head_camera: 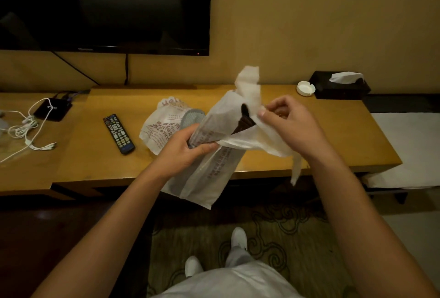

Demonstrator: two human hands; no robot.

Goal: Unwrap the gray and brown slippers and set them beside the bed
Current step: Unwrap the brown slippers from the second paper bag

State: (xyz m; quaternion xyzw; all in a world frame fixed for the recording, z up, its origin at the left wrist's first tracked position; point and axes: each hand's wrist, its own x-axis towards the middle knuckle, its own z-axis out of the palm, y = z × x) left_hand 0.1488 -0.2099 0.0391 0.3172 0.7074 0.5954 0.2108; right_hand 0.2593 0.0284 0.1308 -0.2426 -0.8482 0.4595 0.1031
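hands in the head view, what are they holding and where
The left hand grips the white wrapper around its middle, brown slipper still inside. The right hand pinches the wrapper's torn top edge.

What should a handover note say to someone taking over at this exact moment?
Left hand: gripping the white wrapper with slippers inside, held over the desk edge.
Right hand: pinching the torn top of the wrapper, pulling it open.
Brown slipper: tip exposed at the tear.
Gray slipper: its end shows past the left hand; how far it is unwrapped cannot be told.
A printed wrapper lies on the desk behind.
Left to do: finish unwrapping, then set the slippers beside the bed.
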